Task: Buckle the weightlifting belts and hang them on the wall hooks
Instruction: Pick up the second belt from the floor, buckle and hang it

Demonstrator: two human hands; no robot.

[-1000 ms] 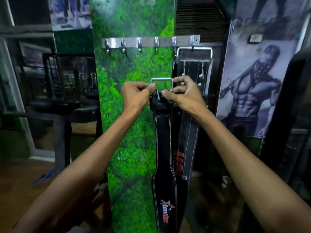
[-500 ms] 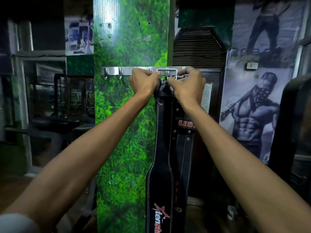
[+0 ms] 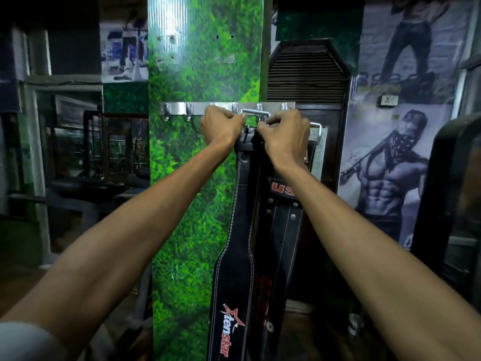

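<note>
Both hands, left hand (image 3: 221, 127) and right hand (image 3: 285, 135), pinch the top of the black leather weightlifting belt (image 3: 234, 256), raising its steel rectangular buckle (image 3: 255, 113) to the polished steel hook rail (image 3: 226, 108), apparently to catch a hook.

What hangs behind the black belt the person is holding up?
Behind the held belt hangs a second black belt with red lettering. The right hand covers most of its buckle, so its hook is unseen.

Single head-worn camera, facing forward at wall hook rack (image 3: 226, 108), arm's reach
</note>
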